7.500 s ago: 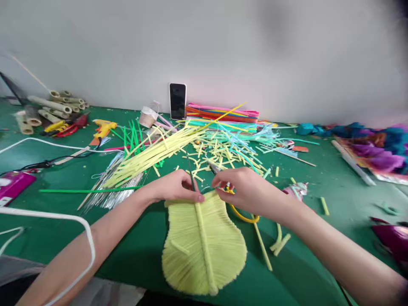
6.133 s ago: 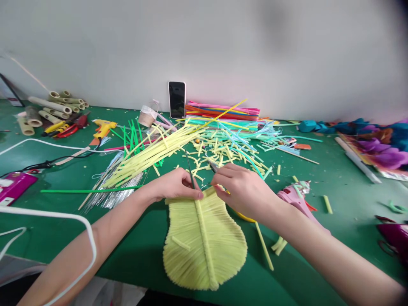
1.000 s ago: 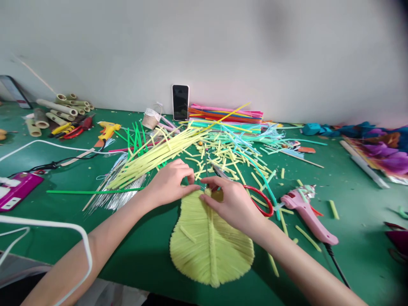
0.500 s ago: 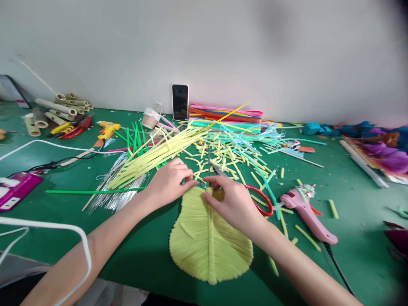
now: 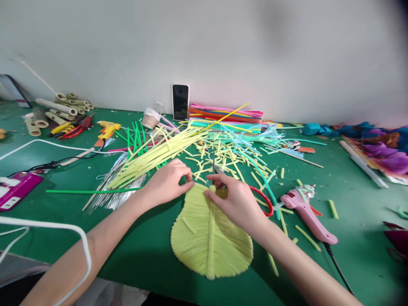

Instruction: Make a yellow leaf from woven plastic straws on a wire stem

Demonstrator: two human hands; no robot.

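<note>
A leaf shape made of yellow-green pipe cleaners (image 5: 197, 233) lies on the table, with a thick midrib and a wire stem sticking out of its far end. My left hand (image 5: 174, 180) has thumb and forefinger together at the leaf's far left edge. At the top of the midrib, my right hand (image 5: 237, 199) pinches the leaf, its fingers curled beside the stem. A short cut piece (image 5: 188, 225) rests on the leaf's left half. Red-handled scissors (image 5: 263, 199) lie partly hidden behind my right hand.
Long yellow-green pipe cleaners (image 5: 156, 155) lie beyond my hands, among scattered offcuts. A pink glue gun (image 5: 310, 214) sits at right, a yellow one (image 5: 106, 128) at left. A phone (image 5: 180, 102) leans on the wall. A white cable (image 5: 79, 233) crosses near my left forearm.
The leaf has turned slightly, its stem end shifting right and its near tip a little left. My right hand has moved slightly right with it; my left hand has barely moved.
</note>
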